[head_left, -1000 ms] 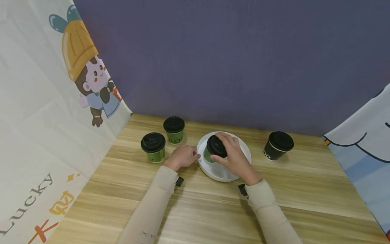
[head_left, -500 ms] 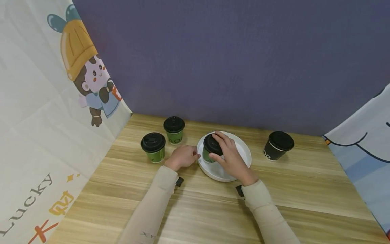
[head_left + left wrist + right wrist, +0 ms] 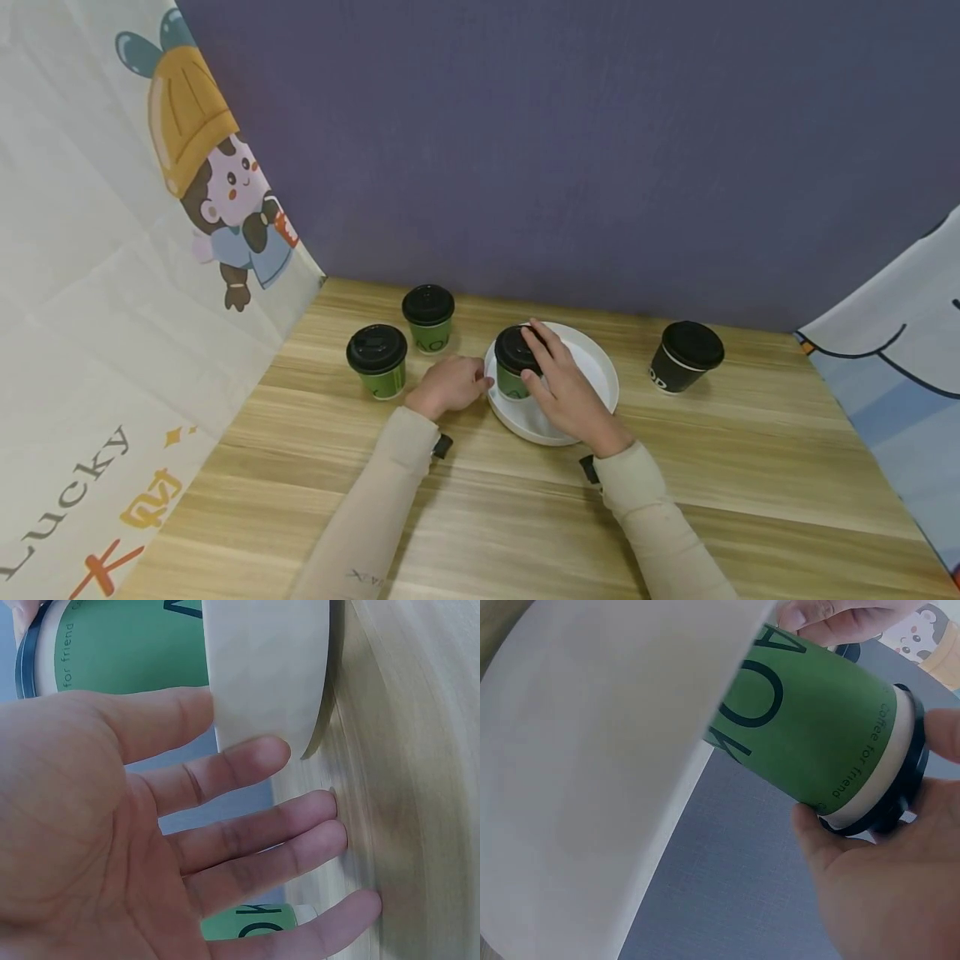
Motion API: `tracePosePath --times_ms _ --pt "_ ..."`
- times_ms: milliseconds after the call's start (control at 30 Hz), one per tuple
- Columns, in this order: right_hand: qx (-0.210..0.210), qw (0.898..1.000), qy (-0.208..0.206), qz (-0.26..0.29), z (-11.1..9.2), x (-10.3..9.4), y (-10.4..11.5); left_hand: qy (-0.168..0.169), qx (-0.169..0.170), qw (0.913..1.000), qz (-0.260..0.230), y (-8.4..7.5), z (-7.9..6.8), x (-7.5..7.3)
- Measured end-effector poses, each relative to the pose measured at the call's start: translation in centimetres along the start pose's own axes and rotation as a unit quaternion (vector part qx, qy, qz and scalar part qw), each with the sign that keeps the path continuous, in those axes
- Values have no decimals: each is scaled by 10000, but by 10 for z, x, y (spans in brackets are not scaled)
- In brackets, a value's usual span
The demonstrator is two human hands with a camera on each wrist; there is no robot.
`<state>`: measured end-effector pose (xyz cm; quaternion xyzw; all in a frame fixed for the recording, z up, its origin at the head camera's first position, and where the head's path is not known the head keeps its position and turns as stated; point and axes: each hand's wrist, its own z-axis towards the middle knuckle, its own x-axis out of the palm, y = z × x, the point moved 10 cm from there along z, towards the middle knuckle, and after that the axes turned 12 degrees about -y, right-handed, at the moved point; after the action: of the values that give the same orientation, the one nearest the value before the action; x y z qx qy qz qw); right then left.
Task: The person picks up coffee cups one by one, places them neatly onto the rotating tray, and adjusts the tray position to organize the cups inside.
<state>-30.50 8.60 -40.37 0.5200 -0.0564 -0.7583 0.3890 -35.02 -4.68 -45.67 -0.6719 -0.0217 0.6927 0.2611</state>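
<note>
A green paper coffee cup with a black lid stands upright inside the left part of a white round plate. My right hand lies at its right side, fingers fairly straight over the lid's edge, thumb apart from them. In the right wrist view the fingertips are right at the lid of the cup. My left hand pinches the plate's left rim, thumb over the edge and index finger against the outer wall. Its other fingers reach down to the wood.
Two more green lidded cups stand left of the plate, one nearer and one farther back. A black lidded cup stands at the right. Behind the wooden table rises a dark blue wall; a printed cloth hangs at left.
The cup has moved a little left across the plate, and my right hand went with it. The right fingers have straightened from their curl round the lid. My left hand has stayed put.
</note>
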Motion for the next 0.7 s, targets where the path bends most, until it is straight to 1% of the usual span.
tracePosePath --times_ms 200,300,533,700 --pt "-28 10000 -6 92 -1 -1 2 20 -17 10000 -4 1 0 0" --pt "-17 10000 -37 47 -1 -2 2 43 -25 10000 -6 1 0 1" --pt "-46 9993 -337 -132 1 -7 3 20 -22 10000 -28 0 0 1" --pt "-14 9987 -473 -188 1 -7 0 5 -46 10000 -25 -1 -1 0"
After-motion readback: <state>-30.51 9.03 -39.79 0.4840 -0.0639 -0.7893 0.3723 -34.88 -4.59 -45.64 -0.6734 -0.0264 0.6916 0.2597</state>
